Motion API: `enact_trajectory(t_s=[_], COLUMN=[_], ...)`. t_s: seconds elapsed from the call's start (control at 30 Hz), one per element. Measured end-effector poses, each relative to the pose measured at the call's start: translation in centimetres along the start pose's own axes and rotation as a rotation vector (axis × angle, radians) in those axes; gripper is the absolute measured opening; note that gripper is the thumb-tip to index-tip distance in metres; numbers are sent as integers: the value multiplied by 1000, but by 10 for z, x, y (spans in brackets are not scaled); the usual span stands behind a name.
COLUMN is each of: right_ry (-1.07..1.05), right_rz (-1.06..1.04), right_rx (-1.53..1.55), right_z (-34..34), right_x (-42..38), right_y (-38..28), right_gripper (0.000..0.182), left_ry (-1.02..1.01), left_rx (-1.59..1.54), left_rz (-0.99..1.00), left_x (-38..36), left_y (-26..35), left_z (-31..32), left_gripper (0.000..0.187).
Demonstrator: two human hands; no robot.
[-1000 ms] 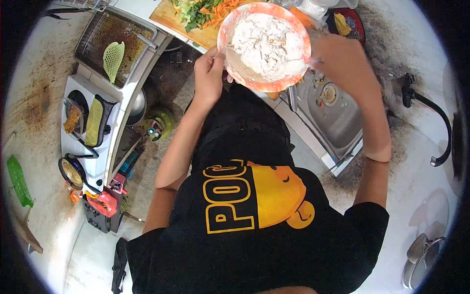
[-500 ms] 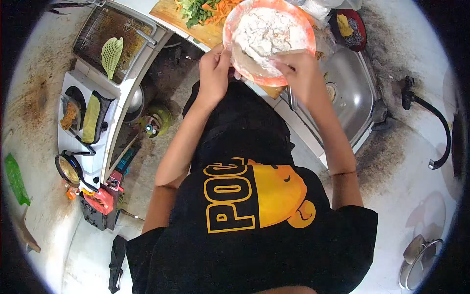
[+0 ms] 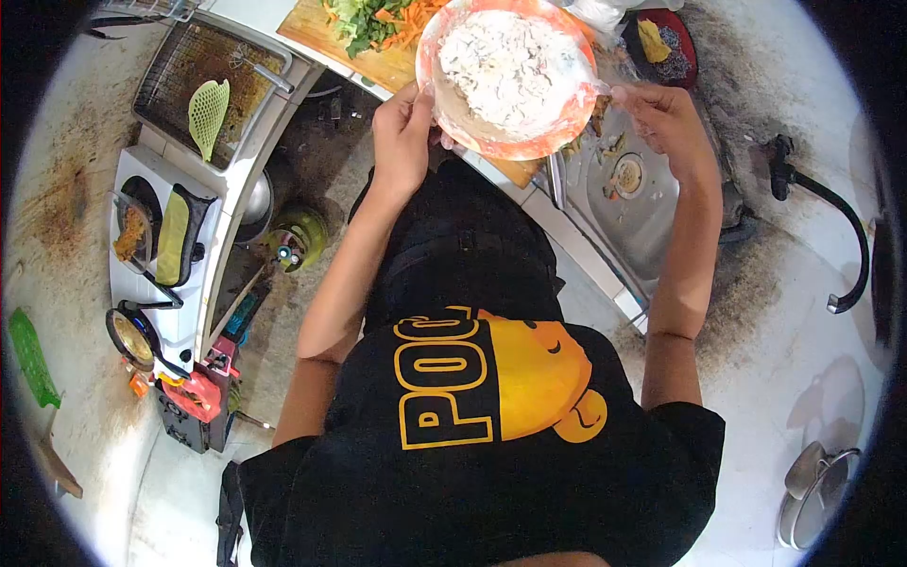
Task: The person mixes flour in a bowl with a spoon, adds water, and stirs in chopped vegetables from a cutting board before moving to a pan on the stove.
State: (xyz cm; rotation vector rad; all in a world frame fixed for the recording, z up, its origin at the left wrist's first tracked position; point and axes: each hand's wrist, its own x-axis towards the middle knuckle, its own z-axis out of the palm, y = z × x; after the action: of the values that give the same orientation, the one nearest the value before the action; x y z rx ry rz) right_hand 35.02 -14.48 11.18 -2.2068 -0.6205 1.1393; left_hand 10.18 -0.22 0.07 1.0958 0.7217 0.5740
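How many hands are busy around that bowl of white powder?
2: the left hand grips the left side of the orange-and-white bowl, partly hidden beneath it; the right hand is by its right rim, apparently pinching a pale utensil.

A white-tiled counter bears a wooden board, with chopped greens and orange shreds on it.
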Motion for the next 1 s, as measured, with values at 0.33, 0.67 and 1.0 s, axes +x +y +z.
enact_trajectory(t_s=[0.33, 0.67, 1.0], right_ry=[24, -398, -572], right_rz=[-396, -76, -37], right_rx=[-413, 203, 364], right_z=[-7, -48, -31], right_x=[-5, 22, 37], right_y=[-16, 15, 25], right_gripper=[32, 30, 30], left_ry=[6, 23, 6], left_rx=[10, 43, -4], left_rz=[19, -1, 4], left_x=[1, 0, 1], left_y=[-2, 1, -3], left_z=[0, 1, -1], left_gripper=[28, 29, 29])
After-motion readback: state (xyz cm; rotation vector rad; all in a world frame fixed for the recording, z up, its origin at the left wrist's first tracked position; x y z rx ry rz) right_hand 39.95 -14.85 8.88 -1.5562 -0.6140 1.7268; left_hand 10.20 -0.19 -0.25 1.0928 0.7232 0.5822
